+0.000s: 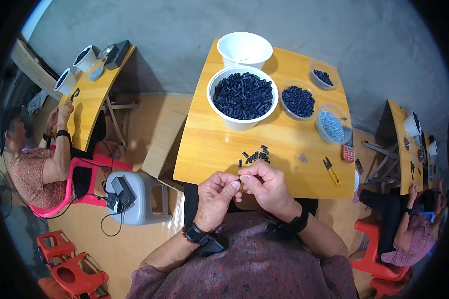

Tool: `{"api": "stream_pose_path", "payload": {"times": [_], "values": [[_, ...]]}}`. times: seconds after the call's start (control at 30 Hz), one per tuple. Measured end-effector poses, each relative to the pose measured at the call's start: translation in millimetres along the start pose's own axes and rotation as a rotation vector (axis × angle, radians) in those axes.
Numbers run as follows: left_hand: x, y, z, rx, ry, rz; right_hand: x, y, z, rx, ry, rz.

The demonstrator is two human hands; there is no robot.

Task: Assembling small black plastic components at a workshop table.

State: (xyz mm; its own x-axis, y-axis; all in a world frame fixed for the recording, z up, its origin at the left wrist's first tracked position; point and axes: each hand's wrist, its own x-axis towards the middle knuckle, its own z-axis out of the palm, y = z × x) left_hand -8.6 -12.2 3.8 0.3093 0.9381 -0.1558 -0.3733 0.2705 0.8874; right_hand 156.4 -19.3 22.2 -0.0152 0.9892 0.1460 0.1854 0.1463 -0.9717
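Note:
My left hand [215, 198] and my right hand [267, 188] meet at the near edge of the wooden table [199, 154], fingertips pinched together. Something small and dark shows between the fingers, mostly hidden, so I cannot make out its kind. Just beyond my fingers lies a loose cluster of small black tube-like parts [256, 157]. To the right of it are a few tiny pale pieces [302, 158]. Yellow-handled snips [333, 173] rest near the table's right front, blades pointing away from me.
A white tub [210, 102] full of black parts stands far-centre, before another white tub [244, 47]. Clear tubs at right hold black parts [298, 101] and pale blue pieces [331, 125]; a red phone [348, 151] lies nearby. People sit at tables left and right. A grey stool [139, 199] stands left.

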Motion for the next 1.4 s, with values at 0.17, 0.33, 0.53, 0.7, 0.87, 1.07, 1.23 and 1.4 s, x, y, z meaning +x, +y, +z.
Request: {"api": "stream_pose_path", "payload": {"times": [0.17, 0.33, 0.53, 0.7, 0.87, 1.07, 1.23, 1.4], "values": [[-0.9, 6.5, -5.4, -0.108, -0.036, -0.072, 5.3, -11.9, -3.2, 0.166, -0.044, 0.084], [-1.7, 12.9, -1.7, -0.179, -0.055, -0.122, 7.0, -5.7, -9.4, 0.135, -0.089, 0.084], [-0.2, 6.7, -6.4, -0.276, -0.071, -0.206, 10.8, -9.4, -12.7, 0.070, -0.147, 0.063], [-1.4, 8.0, -3.1, -0.245, -0.053, -0.212, 7.5, -5.1, -15.1, 0.009, -0.179, -0.040], [-1.1, 4.9, -4.8, -0.284, -0.064, -0.249, 5.0, 4.2, -18.2, 0.126, -0.232, -0.071], [2.0, 11.3, -12.0, -0.292, -0.039, -0.300, 3.6, -5.7, -13.6, 0.174, -0.168, 0.061], [4.3, 9.6, -10.7, -0.286, -0.046, -0.340, 7.3, -19.0, -13.6, -0.241, -0.227, -0.211], [-1.3, 13.2, -6.1, -0.218, -0.002, -0.433, -2.0, -12.1, -12.1, -0.402, -0.221, -0.263]]}}
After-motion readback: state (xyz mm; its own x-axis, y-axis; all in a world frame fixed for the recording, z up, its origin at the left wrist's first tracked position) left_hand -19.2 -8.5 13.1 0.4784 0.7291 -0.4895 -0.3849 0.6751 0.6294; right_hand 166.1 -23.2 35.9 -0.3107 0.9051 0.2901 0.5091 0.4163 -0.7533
